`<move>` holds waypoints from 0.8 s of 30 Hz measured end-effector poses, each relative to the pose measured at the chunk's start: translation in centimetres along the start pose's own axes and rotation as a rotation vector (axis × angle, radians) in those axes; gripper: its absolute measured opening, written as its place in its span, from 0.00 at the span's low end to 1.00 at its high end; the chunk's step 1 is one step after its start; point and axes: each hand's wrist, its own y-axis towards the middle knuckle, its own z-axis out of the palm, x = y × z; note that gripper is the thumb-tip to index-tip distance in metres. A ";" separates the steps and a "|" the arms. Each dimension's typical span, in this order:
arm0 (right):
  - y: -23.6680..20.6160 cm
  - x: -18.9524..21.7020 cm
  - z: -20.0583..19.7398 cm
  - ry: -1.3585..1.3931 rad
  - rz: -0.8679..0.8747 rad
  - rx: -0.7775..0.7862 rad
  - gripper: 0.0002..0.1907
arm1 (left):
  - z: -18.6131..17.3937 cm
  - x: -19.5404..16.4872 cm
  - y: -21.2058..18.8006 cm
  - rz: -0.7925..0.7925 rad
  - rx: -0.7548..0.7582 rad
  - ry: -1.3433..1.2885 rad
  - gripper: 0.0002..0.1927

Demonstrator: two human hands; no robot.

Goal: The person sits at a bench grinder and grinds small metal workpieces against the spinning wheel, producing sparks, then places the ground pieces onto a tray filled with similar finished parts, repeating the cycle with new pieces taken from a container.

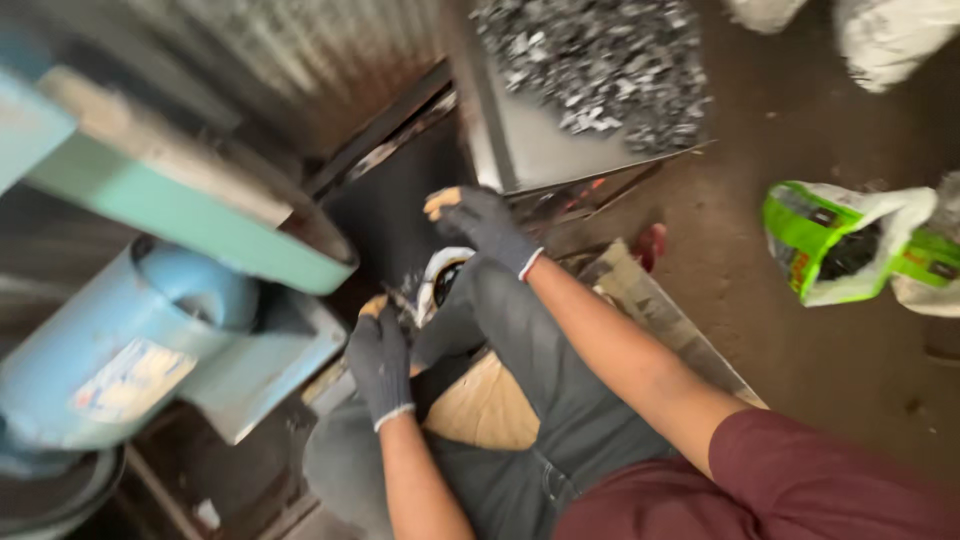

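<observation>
Gloved hands, left and right, near a green-and-white sack.

Motion blur smears the left hand — fingertips' contents unreadable

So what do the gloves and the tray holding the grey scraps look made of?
Left glove and right glove: dark grey knitted fabric, tan-tipped fingers, ribbed pale cuffs. Tray: probably sheet metal, dull grey, faintly shiny with a thin bent edge.

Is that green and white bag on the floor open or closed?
Open. The green and white bag lies tipped on the floor, and dark stuff shows through its gaping mouth.
</observation>
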 end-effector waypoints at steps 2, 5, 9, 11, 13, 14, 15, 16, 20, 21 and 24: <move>0.2 0.6 -5.1 -0.273 -0.085 -0.211 0.12 | -0.2 -1.5 -0.5 -0.062 0.117 0.067 0.18; 0.7 1.9 -13.1 -1.167 -0.213 -0.466 0.14 | 0.1 -2.7 -0.3 -0.033 0.272 0.176 0.19; 1.5 2.7 -16.5 -1.367 -0.057 -0.319 0.13 | 1.3 -3.1 0.8 0.113 0.434 0.392 0.21; 1.7 2.7 -14.7 -1.353 0.014 -0.205 0.12 | 1.9 -3.0 1.3 0.083 0.503 0.424 0.21; 2.1 2.7 -12.4 -1.243 -0.052 -0.121 0.13 | 2.3 -2.5 1.5 0.086 0.459 0.378 0.20; 2.1 2.7 -11.4 -1.241 -0.095 -0.149 0.13 | 2.4 -2.2 1.3 0.076 0.449 0.398 0.20; 1.9 2.5 -10.4 -1.232 -0.128 -0.184 0.13 | 2.4 -1.8 1.1 0.067 0.446 0.428 0.20; 1.7 2.5 -9.7 -1.218 -0.159 -0.222 0.13 | 2.3 -1.3 0.7 0.060 0.444 0.462 0.19; 1.2 3.8 -8.9 -1.155 -0.164 -0.263 0.15 | 1.1 0.5 -1.7 0.080 0.480 0.456 0.20; 1.0 4.5 -8.9 -1.118 -0.114 -0.273 0.14 | 0.8 0.7 -2.3 0.088 0.471 0.450 0.20; 0.5 6.8 -7.6 -0.701 -0.092 -0.243 0.15 | 0.1 0.3 -3.6 0.095 0.383 0.360 0.20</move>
